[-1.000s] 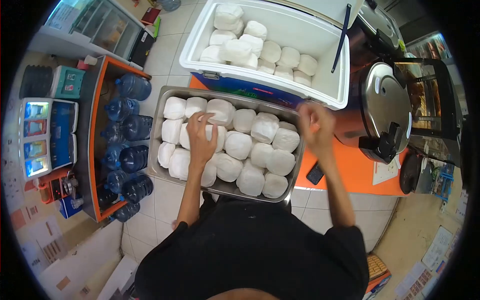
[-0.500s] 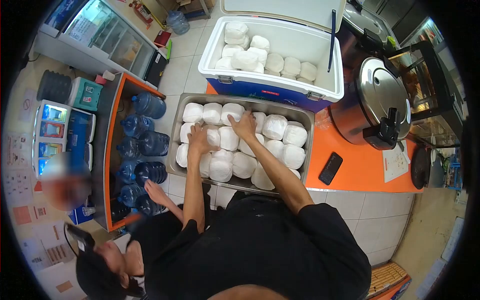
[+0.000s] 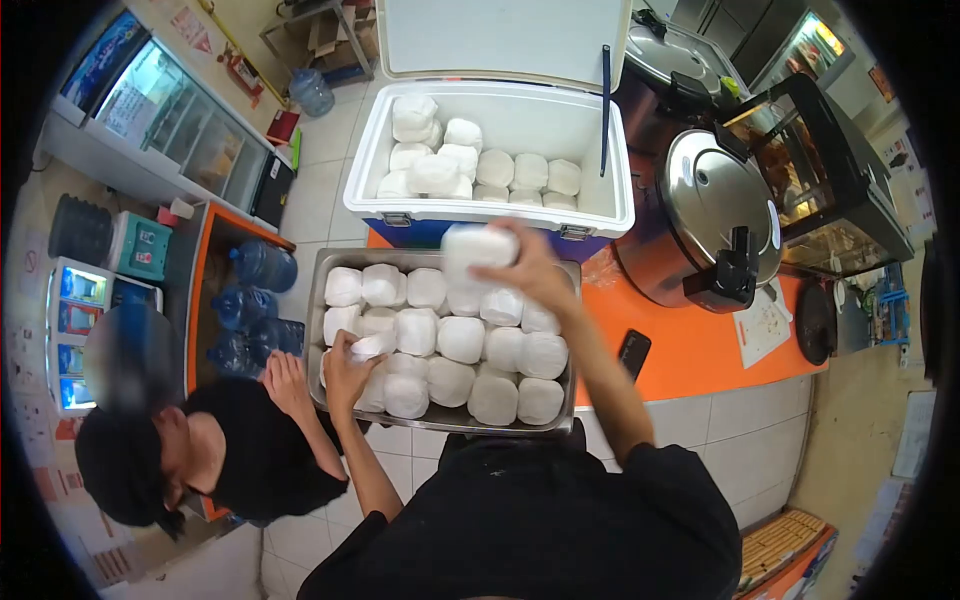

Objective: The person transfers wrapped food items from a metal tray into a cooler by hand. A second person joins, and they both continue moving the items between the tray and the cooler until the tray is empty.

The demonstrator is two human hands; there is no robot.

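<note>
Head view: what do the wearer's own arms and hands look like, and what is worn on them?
Both hands, left hand and right hand, are bare: no gloves, rings or watch visible. Forearms are uncovered; short black sleeves of a black top end near the elbows.

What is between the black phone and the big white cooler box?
Only bare orange counter lies between the phone and the cooler, as the head view shows.

One head-worn view — looking steeply down, fisheye, close over the tray (image 3: pixel 330 262) and cooler (image 3: pixel 628 205) — counter (image 3: pixel 690 350) to the right, floor at left.
</note>
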